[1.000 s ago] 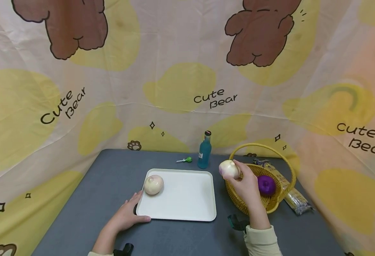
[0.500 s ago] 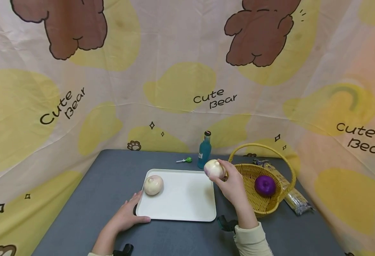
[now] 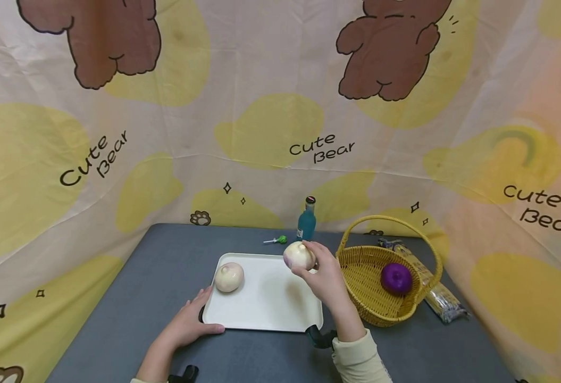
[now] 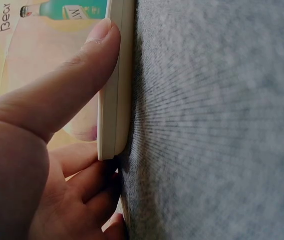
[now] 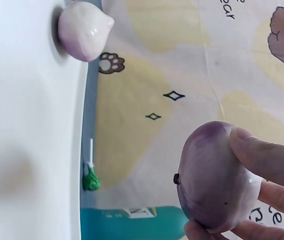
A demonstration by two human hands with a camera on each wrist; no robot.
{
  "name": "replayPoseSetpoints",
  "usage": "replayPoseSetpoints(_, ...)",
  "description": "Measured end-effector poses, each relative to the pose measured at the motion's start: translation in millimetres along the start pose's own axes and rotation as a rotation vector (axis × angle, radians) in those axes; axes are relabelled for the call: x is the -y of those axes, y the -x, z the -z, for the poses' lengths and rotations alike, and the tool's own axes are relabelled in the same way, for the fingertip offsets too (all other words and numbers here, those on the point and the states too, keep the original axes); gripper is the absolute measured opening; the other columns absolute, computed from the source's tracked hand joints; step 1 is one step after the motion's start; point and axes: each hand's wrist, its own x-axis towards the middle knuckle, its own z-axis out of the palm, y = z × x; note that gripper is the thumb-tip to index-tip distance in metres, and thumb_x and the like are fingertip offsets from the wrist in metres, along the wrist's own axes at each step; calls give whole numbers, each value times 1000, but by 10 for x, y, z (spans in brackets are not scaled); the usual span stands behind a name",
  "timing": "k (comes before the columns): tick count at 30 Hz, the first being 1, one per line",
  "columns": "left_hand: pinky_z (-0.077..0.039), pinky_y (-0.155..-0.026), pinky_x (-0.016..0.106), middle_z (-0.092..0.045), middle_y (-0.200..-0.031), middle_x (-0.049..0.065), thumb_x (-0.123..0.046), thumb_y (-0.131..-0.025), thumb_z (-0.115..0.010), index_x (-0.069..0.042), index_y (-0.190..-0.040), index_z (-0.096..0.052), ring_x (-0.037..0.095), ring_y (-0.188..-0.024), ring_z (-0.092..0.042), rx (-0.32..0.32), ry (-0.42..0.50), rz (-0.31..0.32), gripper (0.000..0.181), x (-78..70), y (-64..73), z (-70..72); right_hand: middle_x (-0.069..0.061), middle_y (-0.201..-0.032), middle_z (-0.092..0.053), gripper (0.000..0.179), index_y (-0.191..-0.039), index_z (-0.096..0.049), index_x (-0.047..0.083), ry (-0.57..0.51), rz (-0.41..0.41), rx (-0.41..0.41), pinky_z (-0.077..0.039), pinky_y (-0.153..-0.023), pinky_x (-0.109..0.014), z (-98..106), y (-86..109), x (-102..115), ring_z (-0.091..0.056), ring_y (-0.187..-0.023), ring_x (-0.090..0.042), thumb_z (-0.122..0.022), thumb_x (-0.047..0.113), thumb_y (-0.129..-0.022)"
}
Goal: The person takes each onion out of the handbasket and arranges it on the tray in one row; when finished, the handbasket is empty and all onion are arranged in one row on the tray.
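Note:
My right hand [image 3: 325, 276] pinches a pale bulb [image 3: 299, 256] between thumb and fingers, held above the right side of a white tray [image 3: 270, 314]. Shaped like an onion or turnip, the held bulb [image 5: 214, 177] shows a purple end with a small brown stub in the right wrist view. A similar white bulb [image 3: 229, 277] with a pointed tip sits at the tray's left end. My left hand [image 3: 189, 322] grips the tray's near left corner. In the left wrist view its thumb [image 4: 76, 75] lies against the tray's edge [image 4: 114, 107], with the fingers around the corner.
Right of the tray stands a yellow wicker basket [image 3: 361, 271] with an upright handle and a round purple thing [image 3: 396, 279] inside. Behind it lies a long clear-and-yellow packet [image 3: 440, 298]. A blue bottle [image 3: 306, 226] and a green lollipop [image 3: 280, 240] are behind the tray on the grey table [image 3: 132, 298].
My right hand has carried the pale bulb leftward from over the basket to over the tray's right side. My left hand has stayed at the tray's corner.

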Motion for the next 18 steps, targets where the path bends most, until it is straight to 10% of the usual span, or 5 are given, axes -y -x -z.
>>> replayPoseSetpoints(18, -12, -119, 70, -24, -163, 28, -50, -70, -89, -3, -160, -24, 49, -152, -16, 4, 7, 11, 121, 0, 0, 0, -16, -143, -57, 64, -137, -62, 10, 3, 5, 104, -60, -88, -46, -485, -25, -64, -57, -127, -35, -88, 17, -79)
